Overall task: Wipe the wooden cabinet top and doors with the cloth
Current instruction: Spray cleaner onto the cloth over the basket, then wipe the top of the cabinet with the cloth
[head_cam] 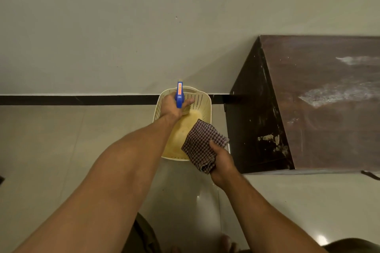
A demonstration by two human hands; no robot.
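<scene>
A dark brown wooden cabinet (320, 98) stands at the right against the wall; its top carries whitish smears and its left side is scuffed. My right hand (221, 159) grips a folded dark checked cloth (202, 144), held over the near right rim of a cream plastic basket (202, 100) on the floor, left of the cabinet. My left hand (172, 107) reaches into the basket, closed around a spray bottle with a blue trigger head (179, 94). The bottle's body is hidden behind my hand.
Pale glossy floor tiles (61, 139) spread to the left and front. A black skirting strip (82, 100) runs along the grey wall. A dark strap end (370, 174) lies by the cabinet's front edge. My foot (226, 242) shows at the bottom.
</scene>
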